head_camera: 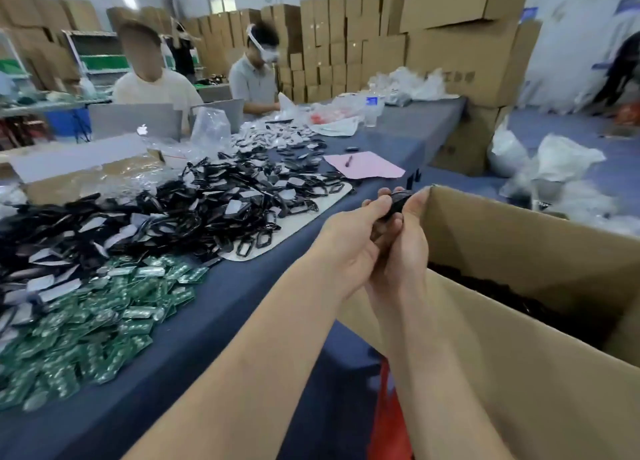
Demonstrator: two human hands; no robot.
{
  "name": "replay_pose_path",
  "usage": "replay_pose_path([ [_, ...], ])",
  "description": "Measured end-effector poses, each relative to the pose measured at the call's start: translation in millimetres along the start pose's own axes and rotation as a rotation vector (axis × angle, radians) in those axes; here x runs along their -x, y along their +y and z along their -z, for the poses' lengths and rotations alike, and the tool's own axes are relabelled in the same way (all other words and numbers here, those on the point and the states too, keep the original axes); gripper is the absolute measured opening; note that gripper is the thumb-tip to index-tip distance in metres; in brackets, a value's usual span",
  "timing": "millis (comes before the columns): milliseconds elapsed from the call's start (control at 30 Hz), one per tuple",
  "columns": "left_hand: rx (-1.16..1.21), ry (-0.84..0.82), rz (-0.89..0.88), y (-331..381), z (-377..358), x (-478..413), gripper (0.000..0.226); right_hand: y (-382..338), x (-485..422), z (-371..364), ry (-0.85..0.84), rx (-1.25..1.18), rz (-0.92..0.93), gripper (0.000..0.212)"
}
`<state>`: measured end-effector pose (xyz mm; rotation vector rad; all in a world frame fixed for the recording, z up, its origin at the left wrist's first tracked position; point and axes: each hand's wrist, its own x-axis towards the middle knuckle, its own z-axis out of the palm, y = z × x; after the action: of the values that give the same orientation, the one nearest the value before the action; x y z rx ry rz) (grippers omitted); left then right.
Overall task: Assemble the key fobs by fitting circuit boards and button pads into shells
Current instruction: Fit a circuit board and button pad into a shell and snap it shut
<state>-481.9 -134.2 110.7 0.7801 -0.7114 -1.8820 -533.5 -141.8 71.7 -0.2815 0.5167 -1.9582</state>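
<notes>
- We see both hands meet out in front, pressed close together around one small black key fob (397, 202), which sits between the fingertips at the top of the grip.
- The left hand (349, 243) curls round the fob from the left, its thumb laid along the top edge. The right hand (405, 248) pinches it from the right, thumb raised against its side. The two hands touch each other just below the fob.
- The fob is held at the near corner of an open cardboard box (519, 237), whose wall rises just to the right of the right hand. Dark parts (502, 293) lie heaped inside, too blurred for us to name.
- To the left of the hands, on the blue-covered table (221, 307), we find a broad pile of black shells (194, 213) mixed with pale pieces. Its right end rests on a white sheet (298, 220).
- Further left of the hands and lower down lies a heap of green circuit boards (90, 307), touching the edge of the black pile.
- Just beyond the hands, a pink paper (367, 165) lies flat with a pen (349, 160) on it.
- Far beyond and to the left, two people sit at the table, one behind a grey laptop (135, 121), with stacked cartons (332, 43) behind them.
- Right of the hands, past the box, white plastic bags (554, 161) lie on a blue surface.
</notes>
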Motion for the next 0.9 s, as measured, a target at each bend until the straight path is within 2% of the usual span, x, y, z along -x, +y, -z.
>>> replay_pose_path([
  [200, -0.099, -0.073, 0.076, -45, -47, -38, 0.013, -39, -35, 46, 0.125, 0.016, 0.091, 0.052],
  [267, -0.179, -0.097, 0.103, -54, -58, -48, 0.009, -47, -41, 56, 0.184, 0.048, 0.083, 0.049],
  [400, -0.330, -0.114, 0.160, -65, -74, -58, 0.018, -61, -51, 64, 0.293, 0.100, 0.069, 0.040],
  [633, -0.230, -0.159, 0.253, -67, -72, -67, 0.006, -62, -55, 69, 0.330, 0.083, 0.056, 0.034],
  [700, -0.273, -0.156, 0.223, -66, -63, -67, 0.028, -55, -53, 64, 0.344, 0.095, 0.060, 0.031],
  [767, -0.295, -0.137, 0.180, -59, -53, -66, 0.041, -45, -51, 55, 0.339, 0.103, 0.059, 0.029],
  [833, -0.297, -0.119, 0.143, -48, -40, -63, 0.035, -34, -47, 46, 0.296, 0.049, 0.030, 0.027],
  [900, -0.300, -0.136, 0.153, -34, -27, -61, 0.016, -17, -44, 32, 0.244, 0.025, -0.064, 0.026],
])
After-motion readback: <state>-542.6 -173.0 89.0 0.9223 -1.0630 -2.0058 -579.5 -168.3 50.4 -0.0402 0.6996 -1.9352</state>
